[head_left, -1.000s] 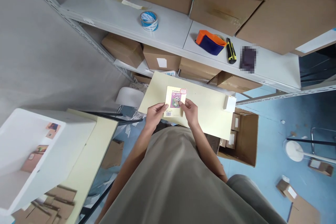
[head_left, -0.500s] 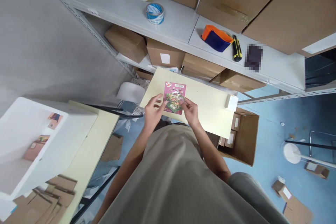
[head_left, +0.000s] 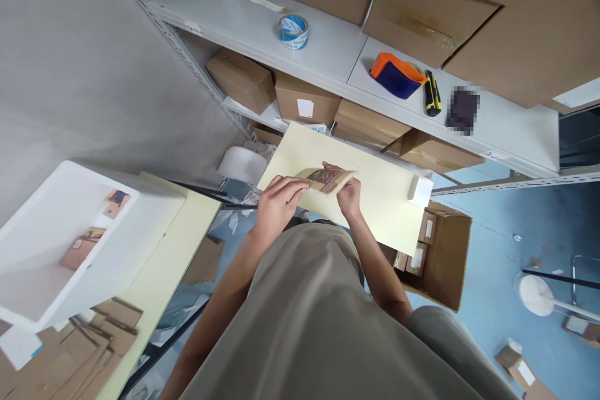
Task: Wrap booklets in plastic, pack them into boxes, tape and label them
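Note:
A small booklet [head_left: 324,180] with a pinkish picture on it is held above the pale yellow table [head_left: 375,212], tilted so that I see it at a slant, partly blurred. My left hand [head_left: 277,200] pinches its left edge between thumb and fingers. Around the right end of the booklet, my right hand [head_left: 349,195] is closed, with some fingers behind it. A white box [head_left: 419,190] stands at the table's right end.
The shelf [head_left: 323,53] ahead bears cardboard boxes, a tape roll [head_left: 294,32], an orange and blue tape dispenser [head_left: 397,75] and a utility knife [head_left: 432,94]. An open carton [head_left: 452,256] is at right. To the left, a white bin [head_left: 159,200] stands beside flattened cardboard [head_left: 98,344].
The booklet has tipped from facing me with its pink cover to a slanted position. My left hand has closed more on its edge. The view has shifted slightly.

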A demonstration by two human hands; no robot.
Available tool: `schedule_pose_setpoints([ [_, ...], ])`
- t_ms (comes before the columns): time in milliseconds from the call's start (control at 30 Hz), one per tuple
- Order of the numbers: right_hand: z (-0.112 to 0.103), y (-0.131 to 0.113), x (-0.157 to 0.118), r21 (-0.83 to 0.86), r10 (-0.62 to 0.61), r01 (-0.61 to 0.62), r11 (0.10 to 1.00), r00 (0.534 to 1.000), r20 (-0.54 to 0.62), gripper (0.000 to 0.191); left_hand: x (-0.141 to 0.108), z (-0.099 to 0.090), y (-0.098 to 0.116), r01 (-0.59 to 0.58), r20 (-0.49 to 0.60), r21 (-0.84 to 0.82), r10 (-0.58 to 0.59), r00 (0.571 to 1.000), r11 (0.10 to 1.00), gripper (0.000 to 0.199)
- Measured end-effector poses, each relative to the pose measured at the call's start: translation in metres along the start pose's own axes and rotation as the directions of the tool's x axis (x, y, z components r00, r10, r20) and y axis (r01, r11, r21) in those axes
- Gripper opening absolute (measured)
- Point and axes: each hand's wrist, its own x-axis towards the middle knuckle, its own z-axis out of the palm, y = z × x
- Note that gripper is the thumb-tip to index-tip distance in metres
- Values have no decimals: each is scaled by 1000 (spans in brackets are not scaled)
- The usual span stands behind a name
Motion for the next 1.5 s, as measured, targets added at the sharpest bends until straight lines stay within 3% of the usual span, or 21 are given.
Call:
schedule_pose_setpoints([
  [133,-2,-13,2,27,-85,85,996,996,-20,27,-11,2,-6,-65,42,50,63,997,997,33],
  [300,1,-21,7,13,-86,86,996,996,-3,28,-14,12,-2,-12,-51,-7,12,999,1000,26],
  [400,2,-15,8,-29,-51,51,998,999,-6,39,-8,11,3,48,-135,-31,-52,989,998,18],
  [500,1,-4,4,-116,21,-26,993,999,-45,44,2,9,-5,181,-229,-69,-192,954,981,16],
  [567,1,4,1,-129,82,-87,988,995,-49,46,9,9,-22,292,-237,-186,-332,913,938,23],
  [667,3,11,-2,-147,142,-146,978,989,-36,48,18,17,-61,475,-88,-412,-553,829,778,39],
  [733,5,13,-2,-176,159,-163,971,987,-34,48,20,27,-88,573,14,-478,-647,763,665,49],
  [800,7,16,0,-198,176,-179,964,984,-30,48,19,37,-108,623,54,-493,-693,719,608,54],
  [900,8,27,4,-210,201,-204,956,979,-36,47,14,50,-124,640,63,-498,-711,700,585,58],
  [1033,6,57,7,-252,252,-261,932,965,-67,47,2,60,-141,677,154,-482,-707,690,556,59],
  [1233,6,117,16,-379,407,-405,832,910,-78,43,-5,73,-191,754,134,-387,-777,615,531,39],
  [1367,14,153,45,-392,444,-442,807,891,-91,37,22,72,-233,750,95,-314,-767,635,582,28],
  [1500,32,186,102,-406,448,-482,776,875,-183,38,69,71,-272,754,106,-245,-756,646,610,33],
])
